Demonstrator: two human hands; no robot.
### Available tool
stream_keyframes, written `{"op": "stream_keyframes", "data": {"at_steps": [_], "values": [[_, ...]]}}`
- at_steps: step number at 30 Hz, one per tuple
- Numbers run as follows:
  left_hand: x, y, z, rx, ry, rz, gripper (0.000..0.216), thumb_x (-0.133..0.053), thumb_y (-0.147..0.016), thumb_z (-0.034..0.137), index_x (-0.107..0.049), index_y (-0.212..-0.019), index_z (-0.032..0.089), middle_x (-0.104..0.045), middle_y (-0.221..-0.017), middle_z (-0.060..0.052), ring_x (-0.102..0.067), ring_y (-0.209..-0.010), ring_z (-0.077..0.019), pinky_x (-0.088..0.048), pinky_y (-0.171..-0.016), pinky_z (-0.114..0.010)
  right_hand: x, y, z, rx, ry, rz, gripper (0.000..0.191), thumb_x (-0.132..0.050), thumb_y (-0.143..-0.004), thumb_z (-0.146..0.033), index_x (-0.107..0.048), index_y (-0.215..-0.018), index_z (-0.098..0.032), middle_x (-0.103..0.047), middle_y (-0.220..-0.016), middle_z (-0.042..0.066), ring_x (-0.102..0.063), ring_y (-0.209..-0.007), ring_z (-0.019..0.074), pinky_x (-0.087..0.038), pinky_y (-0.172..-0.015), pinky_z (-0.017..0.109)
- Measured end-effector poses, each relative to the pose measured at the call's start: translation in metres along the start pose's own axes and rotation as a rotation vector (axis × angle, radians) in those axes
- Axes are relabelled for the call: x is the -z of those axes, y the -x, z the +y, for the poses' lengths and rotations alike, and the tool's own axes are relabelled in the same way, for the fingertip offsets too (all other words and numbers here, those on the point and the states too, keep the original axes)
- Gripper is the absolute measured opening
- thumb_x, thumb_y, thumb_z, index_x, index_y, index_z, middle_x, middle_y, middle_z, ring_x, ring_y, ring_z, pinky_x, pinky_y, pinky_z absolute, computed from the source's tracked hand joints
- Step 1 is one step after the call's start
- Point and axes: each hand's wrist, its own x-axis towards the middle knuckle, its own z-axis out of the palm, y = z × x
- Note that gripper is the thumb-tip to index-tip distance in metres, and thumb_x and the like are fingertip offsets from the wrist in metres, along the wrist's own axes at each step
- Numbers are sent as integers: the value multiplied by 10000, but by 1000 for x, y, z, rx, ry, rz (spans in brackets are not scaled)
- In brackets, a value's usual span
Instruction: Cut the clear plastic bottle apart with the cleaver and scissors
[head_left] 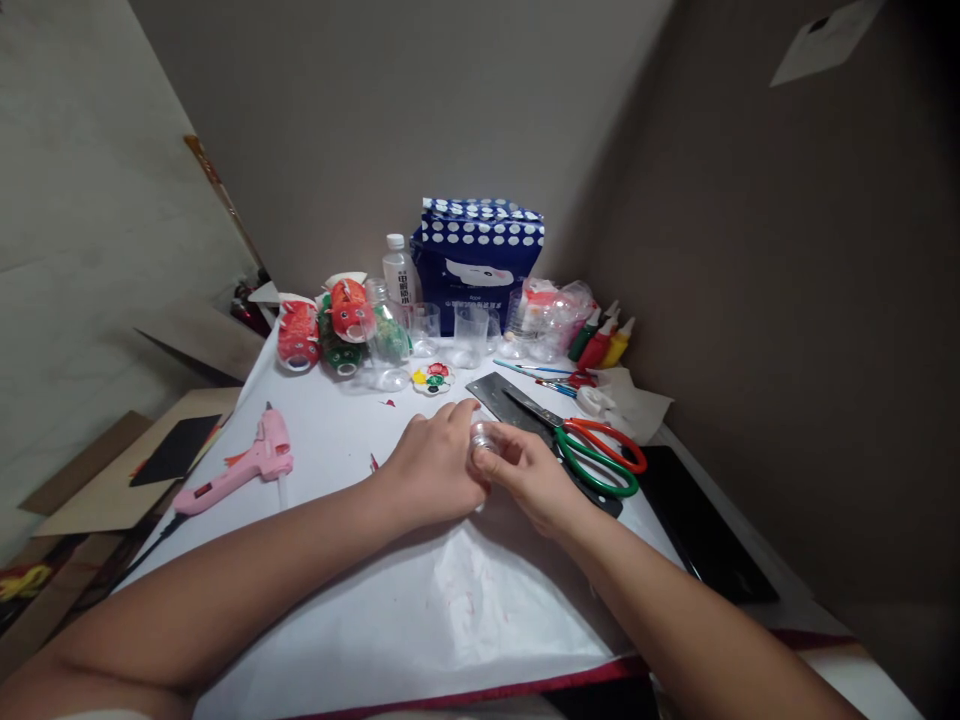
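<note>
Above the middle of the white-covered table, a clear plastic bottle neck (pixel 484 440) shows between my two hands. My left hand (pixel 439 462) is closed around the body of this piece, and its fingers hide most of it. From the other side, my right hand (pixel 532 478) pinches the ringed neck between thumb and fingers. Just beyond my right hand lie scissors (pixel 600 450) with one orange and one green handle, blades pointing away to the left. They rest partly on a dark flat plate (pixel 499 395).
A pink glue gun (pixel 251 460) lies at left. Red and green painted bottle figures (pixel 300 335), cut clear bottles (pixel 470 335), a paint palette (pixel 433 378) and a blue bag (pixel 480 265) line the back. Paint bottles (pixel 600 340) and a black tablet-like slab (pixel 701 520) are at right.
</note>
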Motion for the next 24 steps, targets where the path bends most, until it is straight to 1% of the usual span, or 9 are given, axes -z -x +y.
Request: {"op": "stream_keyframes", "data": {"at_steps": [2,4,6,9,11,13,15,17,24], "values": [[3,0,2,-15,20,33,802,-599,-635,252,-304,-1376,162,-554,-1218,-140,-559,-1081,-312,-418,-876,-458,3,0,-1,-55,-66,-32,315,-708,-777,-433,-693,-964,-181,-686,-838,30,-617,-754,157,-465,-723,269],[8,0,3,-32,32,58,912,-621,-624,282,-215,-1437,196,-518,-1250,-133,-528,-1123,-318,-383,-919,-490,7,-1,-2,-107,-148,-74,391,-658,-805,-490,-684,-1039,-178,-704,-889,61,-643,-777,173,-485,-736,287],[13,0,4,-56,47,77,927,-632,-625,315,-214,-1446,209,-486,-1281,-134,-508,-1149,-318,-364,-950,-503,11,0,-5,-137,-226,-122,461,-633,-818,-510,-652,-1143,-184,-707,-992,88,-661,-859,196,-491,-797,317],[19,0,3,-115,108,89,807,-632,-618,288,-356,-1370,188,-495,-1265,-125,-513,-1146,-299,-385,-967,-467,11,2,-8,-171,-303,-178,481,-649,-814,-488,-625,-1201,-204,-681,-1133,100,-652,-973,212,-473,-874,339],[22,0,3,-149,168,94,678,-629,-595,242,-466,-1249,171,-545,-1189,-109,-543,-1088,-275,-432,-927,-415,8,4,-7,-168,-322,-179,444,-639,-824,-497,-652,-1151,-197,-686,-1125,98,-655,-972,206,-470,-878,329],[23,0,5,-162,207,93,536,-622,-584,214,-526,-1109,166,-590,-1061,-85,-576,-970,-243,-473,-845,-367,5,5,-6,-158,-343,-173,418,-619,-838,-512,-672,-1096,-188,-700,-1089,94,-659,-958,198,-470,-879,319],[24,1,7,-158,202,91,432,-619,-586,206,-538,-1008,166,-600,-968,-66,-576,-874,-220,-481,-785,-346,2,6,-4,-155,-368,-159,408,-592,-855,-524,-677,-1070,-189,-707,-1064,85,-662,-948,189,-473,-872,311],[24,3,10,-150,172,89,378,-617,-591,209,-532,-957,165,-595,-919,-59,-561,-831,-213,-474,-768,-350,0,7,-2,-167,-385,-135,396,-577,-866,-523,-681,-1058,-193,-713,-1032,74,-664,-929,179,-478,-854,298],[16,9,14,-108,148,109,321,-596,-603,231,-490,-902,182,-553,-875,-47,-528,-782,-205,-468,-735,-347,-2,10,-1,-200,-380,-88,309,-639,-838,-469,-707,-972,-199,-713,-893,43,-650,-807,150,-481,-796,264]]}}
